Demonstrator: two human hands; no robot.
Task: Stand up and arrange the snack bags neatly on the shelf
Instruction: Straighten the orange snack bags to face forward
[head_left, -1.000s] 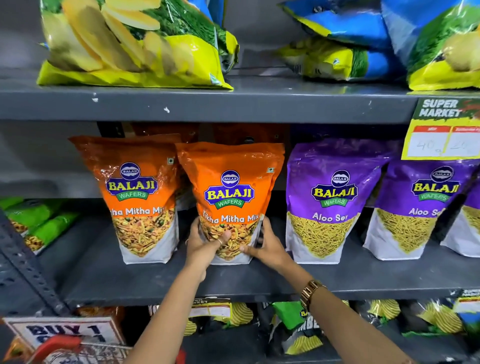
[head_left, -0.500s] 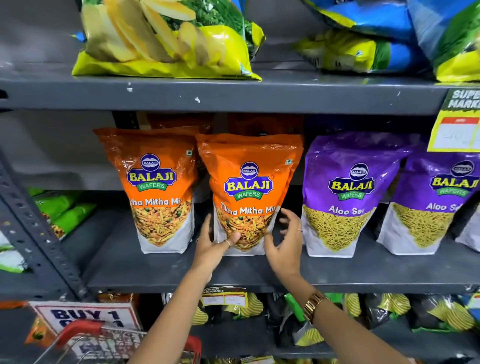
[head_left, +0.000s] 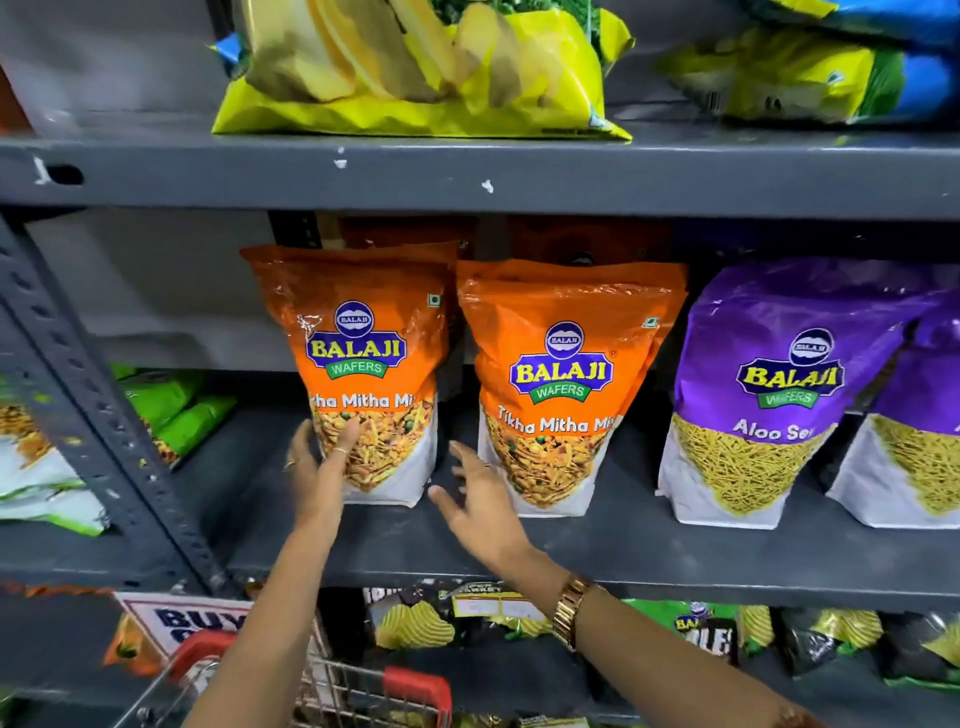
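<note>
Head view: middle grey shelf (head_left: 649, 551), four pouches upright in a row, two orange then two purple

Left hand (head_left: 319, 467) spread flat against lower left edge of left orange bag (head_left: 363, 374), fingers open, thumb on the clear window, nothing pinched

Right hand (head_left: 478, 506) open and loose in the gap between that pouch and right orange bag (head_left: 561, 389), fingertips near its lower corner, contact impossible to confirm

Purple bag (head_left: 769, 395) just beside to the right, apart from both hands

Probable risk: one-sided push low on left pouch, tipping it backward or sideways into neighbour, toppling the row; too hard a nudge, uneven front line

Red-handled trolley (head_left: 363, 691) below, near forearms, possible snag on withdrawal
</note>
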